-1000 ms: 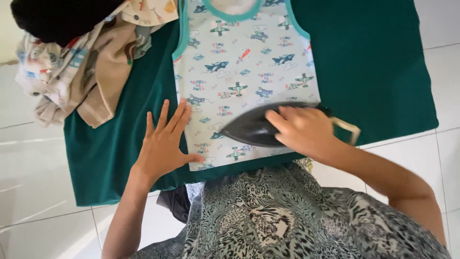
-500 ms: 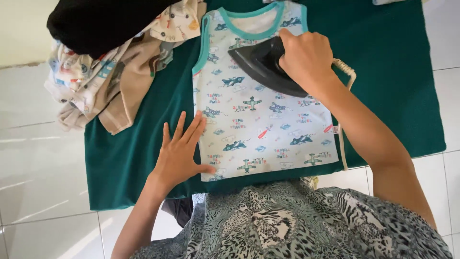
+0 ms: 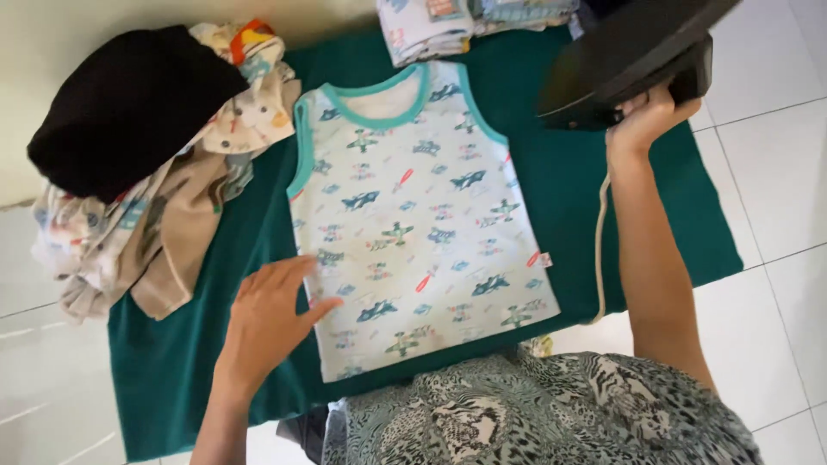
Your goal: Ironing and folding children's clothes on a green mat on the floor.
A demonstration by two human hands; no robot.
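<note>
Hands over a small sleeveless shirt spread on a green cloth.

Near, the left hand [image 3: 267, 323] lies loosely open at the shirt [image 3: 418, 220]'s lower left edge, gripping nothing. Farther, at the upper right, the dark iron [image 3: 629, 60] is held lifted by the right hand [image 3: 646, 116], closed on it; clothes [image 3: 151, 155] are heaped upper left.

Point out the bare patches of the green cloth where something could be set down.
Green cloth lies bare right of the sleeveless shirt, crossed only by the iron's cord, and at the near-left corner below the left hand. The clothes heap crowds the far left; folded clothes fill the far edge.
</note>
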